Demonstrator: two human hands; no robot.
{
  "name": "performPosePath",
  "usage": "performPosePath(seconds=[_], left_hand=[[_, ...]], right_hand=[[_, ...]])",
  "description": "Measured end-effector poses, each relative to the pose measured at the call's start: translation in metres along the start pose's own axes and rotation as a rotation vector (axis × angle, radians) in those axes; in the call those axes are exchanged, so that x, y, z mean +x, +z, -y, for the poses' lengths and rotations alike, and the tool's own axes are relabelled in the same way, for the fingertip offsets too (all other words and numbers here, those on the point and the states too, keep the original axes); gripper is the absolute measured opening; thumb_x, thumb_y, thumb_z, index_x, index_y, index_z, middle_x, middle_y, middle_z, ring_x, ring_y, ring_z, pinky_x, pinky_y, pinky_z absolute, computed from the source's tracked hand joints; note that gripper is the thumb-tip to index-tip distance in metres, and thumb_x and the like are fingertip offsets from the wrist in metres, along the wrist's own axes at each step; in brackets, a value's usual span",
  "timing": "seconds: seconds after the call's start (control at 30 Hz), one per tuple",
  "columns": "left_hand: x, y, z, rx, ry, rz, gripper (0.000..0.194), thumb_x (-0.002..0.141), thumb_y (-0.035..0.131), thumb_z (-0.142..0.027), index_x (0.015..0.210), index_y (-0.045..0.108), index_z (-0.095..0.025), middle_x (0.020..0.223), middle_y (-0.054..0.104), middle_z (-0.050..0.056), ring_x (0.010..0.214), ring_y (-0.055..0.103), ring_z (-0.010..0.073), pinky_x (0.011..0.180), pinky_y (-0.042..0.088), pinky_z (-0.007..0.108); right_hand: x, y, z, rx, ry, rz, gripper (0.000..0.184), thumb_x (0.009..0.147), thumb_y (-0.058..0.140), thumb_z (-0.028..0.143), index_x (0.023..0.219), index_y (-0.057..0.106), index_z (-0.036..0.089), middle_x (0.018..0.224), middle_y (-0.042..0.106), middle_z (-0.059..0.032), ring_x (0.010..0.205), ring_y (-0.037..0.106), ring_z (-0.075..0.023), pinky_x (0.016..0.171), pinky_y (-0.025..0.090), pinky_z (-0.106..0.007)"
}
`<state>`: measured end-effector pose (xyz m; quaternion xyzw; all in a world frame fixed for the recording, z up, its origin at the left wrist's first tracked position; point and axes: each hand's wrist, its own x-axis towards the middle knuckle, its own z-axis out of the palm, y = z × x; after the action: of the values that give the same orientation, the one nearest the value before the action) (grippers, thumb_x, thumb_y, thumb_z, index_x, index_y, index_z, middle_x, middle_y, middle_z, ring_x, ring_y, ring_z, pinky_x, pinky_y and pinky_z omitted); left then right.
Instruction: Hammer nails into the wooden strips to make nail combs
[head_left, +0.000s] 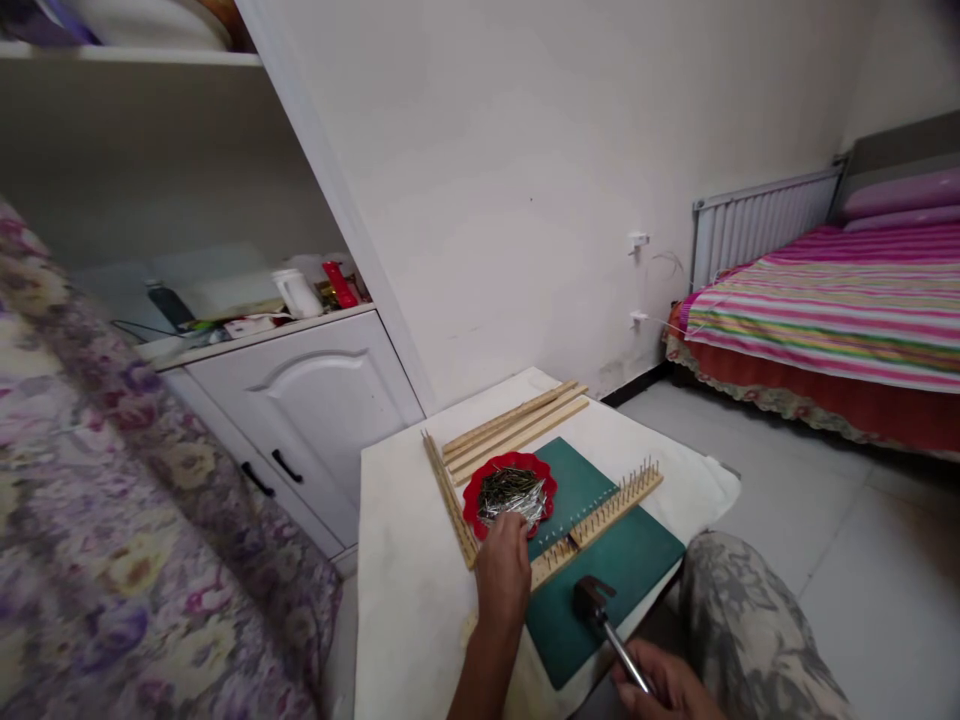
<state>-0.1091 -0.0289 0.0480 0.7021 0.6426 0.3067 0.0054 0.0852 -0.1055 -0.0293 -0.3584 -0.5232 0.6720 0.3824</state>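
Here, a red scalloped bowl point(471, 500) of metal nails point(513, 492) lies just ahead of my left grip point(504, 562), pinch unclear, while my right grip point(664, 680) encloses a silver-handled hammer point(615, 640).

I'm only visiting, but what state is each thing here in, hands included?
Bowl: holding loose nails
Left hand: at the bowl's near edge, grip unclear
Right hand: closed on the hammer
Hammer: held by its handle, head over the mat
Nailed wood: across the mat, nails sticking up
Cupboard door: shut
Bed: covered
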Motion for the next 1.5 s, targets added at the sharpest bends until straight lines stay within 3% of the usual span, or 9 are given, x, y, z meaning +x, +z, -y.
performPosePath(seconds=[0.13,0.27,0.43,0.53,0.7,0.83,0.97,1.2,1.5], left_hand=[[-0.052,0.008,-0.021,-0.270,0.053,0.092,0.022,0.092,0.032,-0.023,0.083,0.052,-0.020,0.079,0.055,0.003,0.075,0.053,0.0151,0.069,0.040,0.025],[-0.095,0.025,-0.034,-0.444,0.161,0.259,0.019,0.091,0.038,-0.022,0.083,0.055,-0.019,0.079,0.055,0.003,0.078,0.053,0.0141,0.069,0.040,0.023],[-0.109,0.030,-0.036,-0.565,0.119,0.327,0.021,0.089,0.041,-0.025,0.080,0.059,-0.017,0.079,0.055,0.004,0.075,0.052,0.0133,0.067,0.039,0.023],[-0.107,0.031,-0.037,-0.728,-0.083,0.298,0.020,0.083,0.052,-0.031,0.073,0.059,-0.016,0.072,0.055,0.002,0.066,0.051,0.0118,0.062,0.038,0.023],[-0.107,0.047,-0.043,-1.252,-0.627,0.268,0.031,0.064,0.069,-0.043,0.066,0.056,-0.015,0.048,0.054,-0.002,0.046,0.047,0.0095,0.051,0.037,0.022],[-0.112,0.052,-0.051,-1.420,-0.754,0.206,0.036,0.053,0.076,-0.045,0.060,0.058,-0.014,0.048,0.059,0.001,0.044,0.050,0.0097,0.050,0.038,0.021],[-0.108,0.042,-0.045,-1.277,-0.650,0.194,0.031,0.062,0.070,-0.044,0.064,0.062,-0.014,0.052,0.062,0.002,0.049,0.054,0.0120,0.053,0.041,0.023],[-0.058,0.015,-0.009,-0.716,-0.419,-0.078,0.024,0.077,0.056,-0.038,0.076,0.065,-0.016,0.069,0.066,0.002,0.069,0.061,0.0166,0.066,0.046,0.024],[-0.032,0.028,0.010,-0.409,-0.234,-0.100,0.025,0.083,0.048,-0.036,0.079,0.064,-0.018,0.074,0.064,0.001,0.069,0.057,0.0143,0.065,0.043,0.022]], right_hand=[[-0.004,-0.001,0.025,0.086,-0.083,-0.204,0.030,0.069,0.067,0.047,0.077,0.058,0.020,0.062,0.051,0.0047,0.056,0.049,-0.0127,0.055,0.041,-0.023],[-0.003,-0.003,0.033,0.140,-0.115,-0.334,0.028,0.067,0.071,0.042,0.080,0.059,0.019,0.062,0.055,0.0047,0.058,0.053,-0.0128,0.057,0.043,-0.022],[-0.006,-0.008,0.018,0.118,-0.009,-0.265,0.034,0.070,0.065,0.049,0.085,0.052,0.021,0.053,0.056,0.0085,0.026,0.034,-0.0033,0.028,0.023,-0.015],[-0.009,-0.008,0.016,0.114,0.013,-0.218,0.036,0.072,0.064,0.050,0.087,0.050,0.021,0.053,0.058,0.0086,0.023,0.032,-0.0012,0.026,0.020,-0.013],[-0.010,-0.002,0.020,0.164,0.032,-0.201,0.040,0.068,0.067,0.052,0.085,0.050,0.020,0.058,0.064,0.0048,0.023,0.035,-0.0013,0.026,0.024,-0.013],[-0.008,0.002,0.013,0.205,0.043,-0.256,0.037,0.067,0.069,0.049,0.084,0.052,0.020,0.056,0.065,0.0040,0.023,0.036,-0.0025,0.026,0.023,-0.014],[-0.005,0.003,0.004,0.187,0.047,-0.247,0.039,0.067,0.067,0.051,0.084,0.050,0.020,0.052,0.063,0.0059,0.022,0.034,-0.0014,0.025,0.020,-0.013],[-0.004,0.005,-0.002,0.102,0.098,-0.167,0.038,0.068,0.064,0.051,0.083,0.049,0.019,0.049,0.058,0.0083,0.024,0.026,0.0000,0.025,0.018,-0.013],[-0.005,0.004,0.001,0.090,0.104,-0.157,0.040,0.070,0.061,0.056,0.082,0.049,0.019,0.046,0.055,0.0090,0.024,0.025,-0.0006,0.026,0.016,-0.014]])
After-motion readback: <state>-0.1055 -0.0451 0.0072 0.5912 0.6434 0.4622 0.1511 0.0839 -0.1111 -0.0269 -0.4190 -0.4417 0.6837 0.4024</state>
